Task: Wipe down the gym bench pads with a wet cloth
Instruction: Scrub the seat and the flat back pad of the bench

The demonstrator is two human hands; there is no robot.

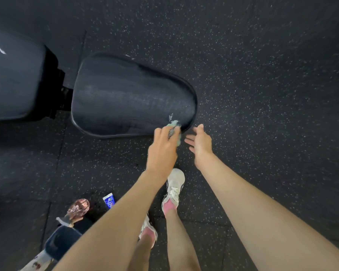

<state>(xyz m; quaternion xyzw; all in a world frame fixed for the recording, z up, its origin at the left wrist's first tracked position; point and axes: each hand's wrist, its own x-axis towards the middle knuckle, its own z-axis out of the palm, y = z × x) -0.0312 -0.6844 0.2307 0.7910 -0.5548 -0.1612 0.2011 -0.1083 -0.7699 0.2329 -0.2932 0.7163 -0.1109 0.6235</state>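
— Where is the cloth found?

— It is seen bunched in the left hand, pressed against the near rounded corner of the bench's seat pad. Pale green fabric is shown past the fingers, which are curled round it.

— And the right hand?

— Nothing is held by it. It is kept just beside the left one, palm turned inward, fingers loosely spread, clear of the pad.

— How is the bench laid out?

— The dark seat pad is set across the middle of the view, with faint streaks visible along its surface. A second pad, the back pad, is placed to the left, separated by a gap where the black frame can be made out.

— What is noted below?

— A speckled black rubber floor is seen all around. White shoes with pink socks are planted under the arms. A small blue and white tube and a shiny pink object are left lying on the floor nearby; what the latter is cannot be told.
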